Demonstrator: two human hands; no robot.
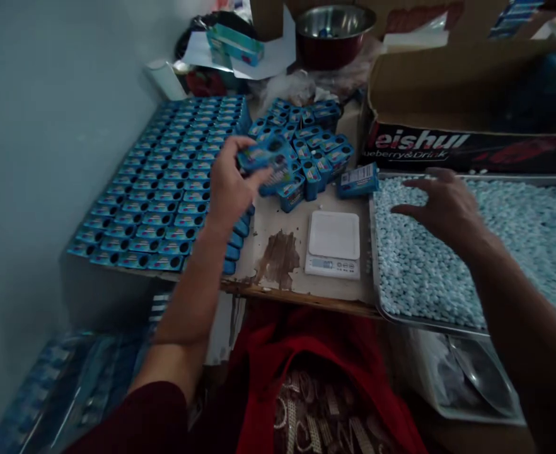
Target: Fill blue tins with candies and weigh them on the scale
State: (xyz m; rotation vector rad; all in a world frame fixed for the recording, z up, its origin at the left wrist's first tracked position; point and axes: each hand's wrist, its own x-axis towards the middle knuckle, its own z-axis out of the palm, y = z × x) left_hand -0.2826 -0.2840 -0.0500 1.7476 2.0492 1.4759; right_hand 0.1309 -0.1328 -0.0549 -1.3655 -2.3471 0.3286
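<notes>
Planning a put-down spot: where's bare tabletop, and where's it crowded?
Bare: tabletop between the box rows and the scale, peeled near the front edge; a narrow strip between scale and tray. Crowded: the loose box pile behind the scale, the rows, and the filled tray under the right hand.

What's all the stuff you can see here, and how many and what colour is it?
Packed boxes: many, blue, left, in rows
Loose boxes: many, blue, middle
Held box: one or more (blurred), blue, left hand
Scale: one, white, table front
Tray: one, silvery, right
Pellets: countless, pale blue, in tray
Carton: one, black and brown, behind tray
Bowl: one, dark red outside, back
Table: one, pale, worn, underneath
Red cloth: one, on the person's front
Left hand: one, holding
Right hand: one, empty, over tray
</notes>
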